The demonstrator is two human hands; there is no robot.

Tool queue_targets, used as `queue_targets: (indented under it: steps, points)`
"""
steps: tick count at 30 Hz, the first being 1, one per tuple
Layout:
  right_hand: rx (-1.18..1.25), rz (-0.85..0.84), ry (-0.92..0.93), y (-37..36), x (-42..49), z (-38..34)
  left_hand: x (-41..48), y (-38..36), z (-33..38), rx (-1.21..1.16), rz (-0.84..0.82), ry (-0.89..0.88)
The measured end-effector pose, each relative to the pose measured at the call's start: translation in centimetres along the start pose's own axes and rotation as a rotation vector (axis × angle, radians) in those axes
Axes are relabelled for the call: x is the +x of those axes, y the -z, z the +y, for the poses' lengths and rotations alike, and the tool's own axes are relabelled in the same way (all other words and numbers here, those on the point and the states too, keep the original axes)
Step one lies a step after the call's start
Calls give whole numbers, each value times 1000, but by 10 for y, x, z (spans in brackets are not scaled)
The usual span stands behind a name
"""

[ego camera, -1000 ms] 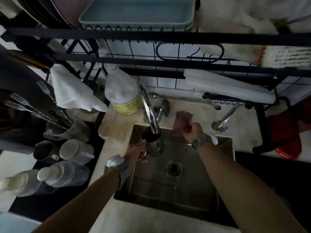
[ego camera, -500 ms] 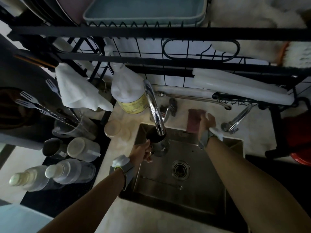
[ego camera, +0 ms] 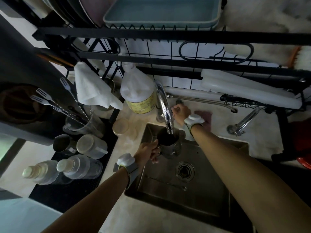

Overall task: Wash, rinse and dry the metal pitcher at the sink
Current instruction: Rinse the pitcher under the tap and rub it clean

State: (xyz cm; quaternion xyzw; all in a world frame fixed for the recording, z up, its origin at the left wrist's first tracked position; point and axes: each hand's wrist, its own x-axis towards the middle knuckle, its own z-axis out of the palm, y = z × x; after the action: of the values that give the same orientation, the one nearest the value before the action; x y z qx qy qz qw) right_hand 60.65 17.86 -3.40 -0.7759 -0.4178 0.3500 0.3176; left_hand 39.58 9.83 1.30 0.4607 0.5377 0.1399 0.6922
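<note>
Your left hand [ego camera: 148, 151] is wrapped around the handle side of the metal pitcher [ego camera: 170, 145], fingers curled tight on it, and you hold the pitcher upright over the back left corner of the sink [ego camera: 198, 185] so that its open mouth sits directly under the spout of the faucet [ego camera: 164, 105]. That placement makes sense: the spout tip dips just inside the rim, so any water should fall straight into the pitcher and not splash onto the table [ego camera: 262, 137]. Whether water is running yet is too dark to tell. Your right hand [ego camera: 180, 112] reaches behind the faucet, fingers closed around what looks like its lever at the base, which suggests you are about to turn the flow on or adjust it; the lever itself is mostly hidden by the hand. The dark pink sponge [ego camera: 204, 115] lies flat on the table just beside your right wrist, close enough to grab without moving the pitcher away. Judging by this, you are at the wetting or rinsing stage, with drying not yet begun. The white cloth [ego camera: 94, 91] hanging from the rack [ego camera: 168, 37] to the left, above the cutlery, looks like the likely thing for drying, and the big soap jug [ego camera: 138, 96] stands just left of the faucet. Keep the pitcher level as it fills, since the added weight will pull on a one-handed grip.
</note>
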Motion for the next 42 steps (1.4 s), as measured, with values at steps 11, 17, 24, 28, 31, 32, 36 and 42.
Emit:
queue_targets:
  steps: [11, 17, 24, 28, 31, 32, 36, 42]
  points:
    - [40, -33, 9, 9, -4, 12, -12, 9, 10, 142, -99, -96]
    - [109, -68, -8, 13, -9, 14, -12, 11, 11, 137, -78, -93]
    - [235, -123, -57, 16, -15, 16, -18, 7, 15, 131, -70, -96]
    - [262, -213, -70, 24, -17, 16, -24, 4, 16, 136, -72, -101]
    - [299, -223, -112, 27, -19, 14, -27, 3, 16, 147, -61, -108]
    - [317, -215, -143, 28, -18, 13, -28, 2, 16, 155, -59, -110]
    - [275, -156, -236, 31, -17, 10, -30, 2, 17, 149, -51, -113]
    - [401, -150, -302, 31, -24, 5, -30, 4, 13, 122, -21, -125]
